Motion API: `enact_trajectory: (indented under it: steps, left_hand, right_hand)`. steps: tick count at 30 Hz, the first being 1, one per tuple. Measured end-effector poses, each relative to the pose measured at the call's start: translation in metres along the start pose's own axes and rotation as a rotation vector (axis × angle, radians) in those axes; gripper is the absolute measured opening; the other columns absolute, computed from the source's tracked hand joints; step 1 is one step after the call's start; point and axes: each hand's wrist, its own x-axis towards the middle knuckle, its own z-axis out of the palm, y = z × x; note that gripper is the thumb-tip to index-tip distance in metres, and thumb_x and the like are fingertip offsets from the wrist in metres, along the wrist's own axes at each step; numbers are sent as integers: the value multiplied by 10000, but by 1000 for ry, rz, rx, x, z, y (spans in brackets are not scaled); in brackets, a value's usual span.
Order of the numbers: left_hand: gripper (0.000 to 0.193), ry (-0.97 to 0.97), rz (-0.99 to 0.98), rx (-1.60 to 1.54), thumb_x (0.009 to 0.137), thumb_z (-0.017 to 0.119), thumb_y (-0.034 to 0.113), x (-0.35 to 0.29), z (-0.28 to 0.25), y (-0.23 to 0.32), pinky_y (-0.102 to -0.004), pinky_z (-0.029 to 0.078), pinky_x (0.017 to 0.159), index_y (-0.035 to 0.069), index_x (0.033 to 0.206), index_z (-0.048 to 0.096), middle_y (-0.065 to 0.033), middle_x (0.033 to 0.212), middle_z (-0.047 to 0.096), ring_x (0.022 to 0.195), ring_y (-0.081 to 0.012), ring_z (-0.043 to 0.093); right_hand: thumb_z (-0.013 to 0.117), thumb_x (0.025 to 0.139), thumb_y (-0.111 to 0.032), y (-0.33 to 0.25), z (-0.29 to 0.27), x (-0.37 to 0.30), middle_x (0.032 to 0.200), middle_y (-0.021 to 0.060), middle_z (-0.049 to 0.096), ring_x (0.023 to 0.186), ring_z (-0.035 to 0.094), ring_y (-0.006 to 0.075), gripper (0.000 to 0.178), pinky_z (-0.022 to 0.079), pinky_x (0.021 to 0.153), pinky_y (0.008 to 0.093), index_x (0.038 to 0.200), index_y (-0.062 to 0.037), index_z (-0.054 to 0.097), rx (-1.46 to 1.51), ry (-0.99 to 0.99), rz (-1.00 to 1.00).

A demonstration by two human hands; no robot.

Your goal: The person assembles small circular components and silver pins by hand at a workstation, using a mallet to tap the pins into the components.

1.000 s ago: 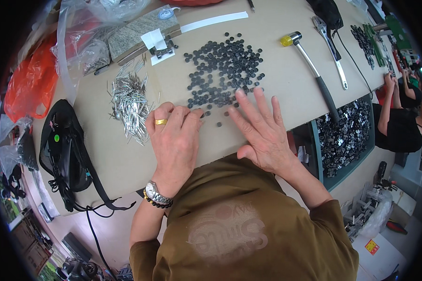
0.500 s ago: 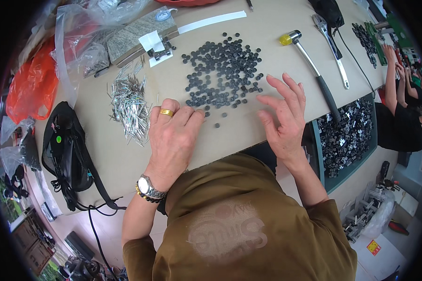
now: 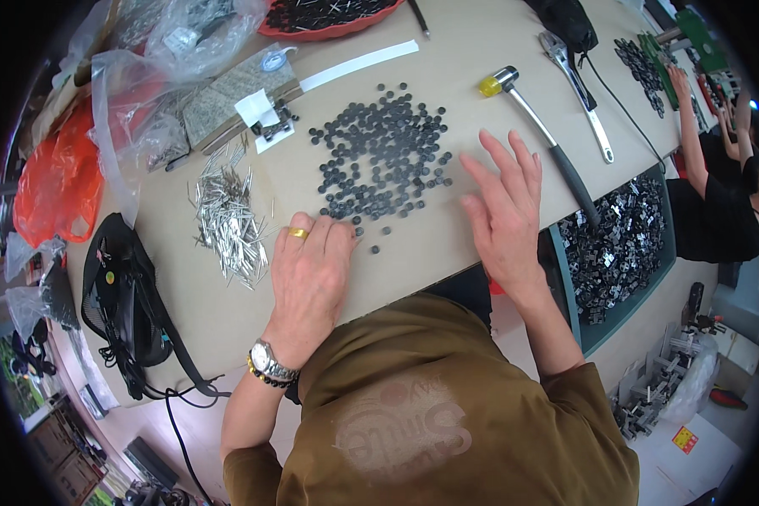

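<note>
My left hand (image 3: pixel 310 274), with a gold ring and a wristwatch, rests low over the table between two piles. Its fingers are curled down together, and whatever they hold is hidden beneath them. To its left lies a heap of thin silver metal pins (image 3: pixel 232 223). Ahead and to its right, many small round black pieces (image 3: pixel 379 148) are spread out, with a few stray ones near the fingertips. My right hand (image 3: pixel 508 215) hovers to the right of the black pieces, fingers spread and nothing in it.
A hammer (image 3: pixel 557 152) with a yellow head and an adjustable wrench (image 3: pixel 580 97) lie at right. Beside the table edge sits a green bin (image 3: pixel 572 291) of small metal parts. A red bowl (image 3: pixel 333 34), a stone block (image 3: pixel 236 101), plastic bags and a black mesh bag (image 3: pixel 122 295) surround the piles. People work at far right.
The view has tilted, so more of the red bowl shows and the tabletop things sit a little further left. Both hands keep about the same pose.
</note>
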Motion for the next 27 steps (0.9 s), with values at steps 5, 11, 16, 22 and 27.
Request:
enact_trajectory:
  steps: [5,11,16,22,27]
  left_hand:
    - [115,-10,-87,-106,819,693,-30,-7,2,7,-404,422,686,36,881,623,-107,822,610,764,-310,505]
    - [89,53,-283,-227,817,733,-13,-10,11,5,-370,453,685,14,825,649,-98,762,641,717,-262,551]
    - [80,36,-419,-304,818,753,-6,-4,10,5,-327,478,672,7,841,678,-86,756,678,711,-196,602]
    - [156,190,-397,-302,776,761,-11,-13,7,6,-394,458,742,24,880,649,-98,829,663,783,-269,576]
    - [649,32,-253,-22,821,750,86,-14,4,10,-505,302,1161,-11,1414,505,-248,1462,483,1432,-426,372]
  right_hand:
    - [546,996,-348,10,-3,18,1616,97,358,1528,220,385,570,148,1227,576,1509,-110,473,-136,-229,-66]
    - [737,835,-363,9,-2,17,1619,106,341,1532,222,338,791,170,1239,542,1498,-40,450,-107,-322,-115]
    - [234,898,-762,-3,3,22,1651,96,285,1540,200,347,965,182,1226,572,1565,-74,351,-104,-438,-300]
    - [240,881,-774,2,-1,21,1657,71,280,1541,202,339,980,175,1230,568,1567,-83,350,-137,-443,-295]
    - [246,881,-767,1,-2,15,1656,61,285,1541,206,332,970,161,1233,568,1567,-89,355,-133,-466,-297]
